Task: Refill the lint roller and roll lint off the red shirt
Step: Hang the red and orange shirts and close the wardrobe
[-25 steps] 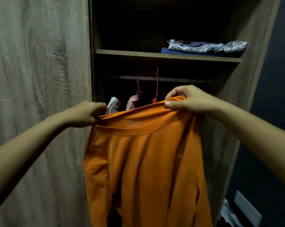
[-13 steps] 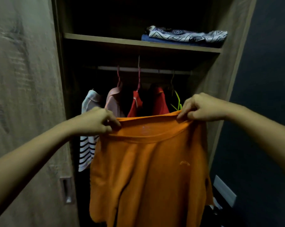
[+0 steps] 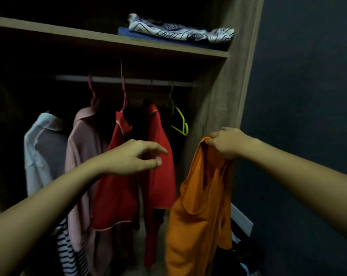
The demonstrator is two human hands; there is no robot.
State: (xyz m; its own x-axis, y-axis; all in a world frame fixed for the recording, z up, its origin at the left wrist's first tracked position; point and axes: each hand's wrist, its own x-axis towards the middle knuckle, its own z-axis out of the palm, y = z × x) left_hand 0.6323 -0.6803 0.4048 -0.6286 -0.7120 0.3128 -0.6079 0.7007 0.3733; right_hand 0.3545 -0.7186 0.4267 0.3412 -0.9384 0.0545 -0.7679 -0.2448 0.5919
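Observation:
A red shirt (image 3: pixel 121 196) hangs on a pink hanger from the wardrobe rail (image 3: pixel 128 80), near the middle. My left hand (image 3: pixel 132 158) is in front of its chest, fingers apart and holding nothing. My right hand (image 3: pixel 227 143) is shut on the neckline of an orange shirt (image 3: pixel 200 216), which hangs limp from it to the right of the red shirt. No lint roller is in view.
An empty yellow-green hanger (image 3: pixel 180 120) hangs at the rail's right end. A pink shirt (image 3: pixel 83 156), a pale blue shirt (image 3: pixel 41 148) and a striped garment (image 3: pixel 69 253) hang to the left. Folded patterned cloth (image 3: pixel 178 31) lies on the upper shelf (image 3: pixel 69 34). A dark wall stands to the right.
My left hand has let go of the orange shirt and moved toward the red shirt. The orange shirt now hangs from my right hand alone, further right. The view has shifted into the wardrobe.

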